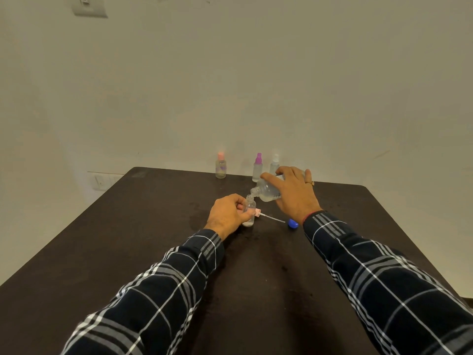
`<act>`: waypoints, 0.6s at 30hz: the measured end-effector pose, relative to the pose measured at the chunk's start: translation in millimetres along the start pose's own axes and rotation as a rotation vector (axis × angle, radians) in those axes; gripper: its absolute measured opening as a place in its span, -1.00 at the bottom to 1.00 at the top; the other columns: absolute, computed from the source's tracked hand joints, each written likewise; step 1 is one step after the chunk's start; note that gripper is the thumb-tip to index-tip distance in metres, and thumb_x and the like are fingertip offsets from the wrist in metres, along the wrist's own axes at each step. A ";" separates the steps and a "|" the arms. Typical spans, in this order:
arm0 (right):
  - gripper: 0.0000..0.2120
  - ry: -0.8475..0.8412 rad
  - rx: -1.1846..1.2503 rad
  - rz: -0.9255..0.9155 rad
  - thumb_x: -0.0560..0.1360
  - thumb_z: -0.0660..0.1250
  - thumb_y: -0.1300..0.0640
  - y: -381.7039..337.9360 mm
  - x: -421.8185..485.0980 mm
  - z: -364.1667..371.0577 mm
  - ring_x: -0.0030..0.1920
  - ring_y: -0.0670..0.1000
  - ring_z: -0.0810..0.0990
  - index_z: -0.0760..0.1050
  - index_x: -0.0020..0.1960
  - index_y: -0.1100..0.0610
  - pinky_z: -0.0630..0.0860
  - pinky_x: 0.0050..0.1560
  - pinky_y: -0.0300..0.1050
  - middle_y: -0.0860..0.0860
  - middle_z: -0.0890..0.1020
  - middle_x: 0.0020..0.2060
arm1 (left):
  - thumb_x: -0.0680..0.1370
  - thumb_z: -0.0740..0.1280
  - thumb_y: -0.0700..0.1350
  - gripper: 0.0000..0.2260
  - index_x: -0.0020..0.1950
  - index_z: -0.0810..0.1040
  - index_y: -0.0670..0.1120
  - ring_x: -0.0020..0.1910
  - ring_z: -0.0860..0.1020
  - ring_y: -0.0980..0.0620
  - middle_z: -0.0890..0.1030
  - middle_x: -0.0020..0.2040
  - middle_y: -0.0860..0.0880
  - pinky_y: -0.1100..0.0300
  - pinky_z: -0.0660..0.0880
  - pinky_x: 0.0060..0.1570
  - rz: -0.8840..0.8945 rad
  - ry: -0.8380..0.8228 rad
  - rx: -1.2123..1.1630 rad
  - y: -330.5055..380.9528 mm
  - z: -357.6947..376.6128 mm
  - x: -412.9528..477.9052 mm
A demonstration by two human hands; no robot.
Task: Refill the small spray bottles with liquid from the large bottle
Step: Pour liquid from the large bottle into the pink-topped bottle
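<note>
While left hand (pixel 226 213) steadies the small bottle (pixel 249 210), right hand (pixel 294 193) tips large bottle (pixel 268 192) onto its neck.
Fingers (pixel 271 178) curl round both; blue cap (pixel 292 223) parked at its 3 o'clock, clear.

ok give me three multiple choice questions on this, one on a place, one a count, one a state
1. Where is the blue cap? A on the table by the right sleeve B on the floor C on a shelf
2. How many capped spray bottles stand at the table's far edge? A one B three C five
3. How is the large bottle held? A upright B tilted over the open small bottle C lying flat
1 A, beside the cuff. 2 B, an orange top, a purple top, a white top. 3 B, the right hand tips it; the left hand grips the small one.
</note>
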State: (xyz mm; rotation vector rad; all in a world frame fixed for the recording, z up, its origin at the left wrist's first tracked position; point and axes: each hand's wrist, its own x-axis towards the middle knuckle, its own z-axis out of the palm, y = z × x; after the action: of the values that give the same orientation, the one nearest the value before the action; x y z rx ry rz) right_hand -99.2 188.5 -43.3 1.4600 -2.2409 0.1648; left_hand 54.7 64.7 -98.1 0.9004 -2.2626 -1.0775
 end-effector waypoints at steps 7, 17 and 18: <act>-0.31 0.004 -0.010 -0.001 0.44 0.50 0.10 -0.3 0.8 -0.2 0.38 0.17 0.34 0.25 0.42 -0.27 0.17 0.41 0.46 0.06 0.41 0.31 | 0.49 0.51 0.06 -0.79 0.05 0.58 0.06 -0.07 0.59 0.17 0.62 -0.07 0.11 0.20 0.60 0.03 0.004 0.007 0.005 -0.9 0.6 0.6; -0.32 -0.005 -0.008 -0.001 0.45 0.49 0.09 -0.4 0.9 -0.7 0.40 0.18 0.33 0.25 0.43 -0.26 0.15 0.42 0.46 0.07 0.40 0.33 | 0.47 0.52 0.07 -0.77 0.05 0.60 0.05 -0.07 0.61 0.14 0.63 -0.08 0.09 0.12 0.63 0.05 -0.002 0.006 0.000 -2.3 0.6 1.5; -0.32 -0.006 -0.007 -0.002 0.46 0.49 0.09 -0.4 1.0 -0.8 0.40 0.18 0.33 0.25 0.44 -0.26 0.15 0.43 0.46 0.07 0.40 0.33 | 0.48 0.51 0.07 -0.77 0.06 0.60 0.04 -0.07 0.61 0.14 0.63 -0.07 0.09 0.12 0.63 0.06 -0.003 0.002 0.001 -2.0 0.2 1.3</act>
State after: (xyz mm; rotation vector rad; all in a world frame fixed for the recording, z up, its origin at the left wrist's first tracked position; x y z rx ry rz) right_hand -98.9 187.8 -42.2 1.4610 -2.2422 0.1523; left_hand 54.4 63.0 -99.7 0.9055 -2.2604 -1.0765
